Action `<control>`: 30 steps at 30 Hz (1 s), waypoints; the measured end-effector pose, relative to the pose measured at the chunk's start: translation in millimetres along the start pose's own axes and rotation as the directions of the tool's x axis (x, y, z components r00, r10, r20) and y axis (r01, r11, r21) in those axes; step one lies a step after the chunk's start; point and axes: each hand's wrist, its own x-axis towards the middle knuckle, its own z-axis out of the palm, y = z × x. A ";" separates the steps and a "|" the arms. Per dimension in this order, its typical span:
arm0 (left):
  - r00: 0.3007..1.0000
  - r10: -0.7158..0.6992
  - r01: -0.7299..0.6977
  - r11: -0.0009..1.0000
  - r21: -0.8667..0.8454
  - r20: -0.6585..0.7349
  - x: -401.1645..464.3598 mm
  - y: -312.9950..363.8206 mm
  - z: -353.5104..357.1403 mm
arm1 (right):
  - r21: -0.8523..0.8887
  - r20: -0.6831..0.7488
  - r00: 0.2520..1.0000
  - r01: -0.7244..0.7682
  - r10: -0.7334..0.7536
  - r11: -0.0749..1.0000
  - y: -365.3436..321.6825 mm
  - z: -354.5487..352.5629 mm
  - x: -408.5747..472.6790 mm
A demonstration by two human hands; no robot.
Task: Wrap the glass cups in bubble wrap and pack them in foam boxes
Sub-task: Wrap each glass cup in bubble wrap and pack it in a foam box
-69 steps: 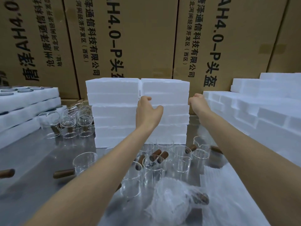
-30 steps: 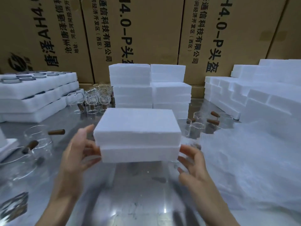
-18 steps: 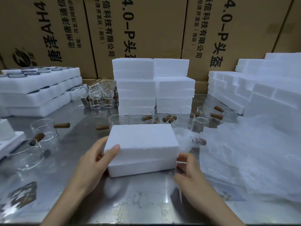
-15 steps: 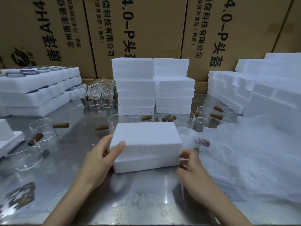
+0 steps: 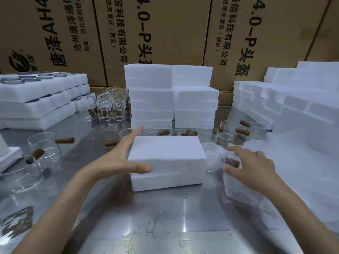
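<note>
Many foam boxes (image 5: 170, 99), steel table (image 5: 165, 217), cartons (image 5: 156, 33)

A closed white foam box (image 5: 167, 162) sits on the steel surface (image 5: 165, 217). The left hand (image 5: 117, 158) lies open against the box's left end, thumb across its front. The right hand (image 5: 251, 165) curls over a bubble-wrapped cup (image 5: 223, 160) (its brown handle shows through) just right of the box. Stacked foam boxes (image 5: 172, 96) and bare glass cups (image 5: 44, 145) stand behind.

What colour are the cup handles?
Brown, wood-like, on the clear glass cups; clearest in the head view on the handle at left.
</note>
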 end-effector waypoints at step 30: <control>0.954 -0.153 -0.227 0.195 -0.954 -0.259 4.7 -21.0 9.8 | 0.277 0.011 0.844 0.512 -0.536 0.813 -110.2 3.3 4.4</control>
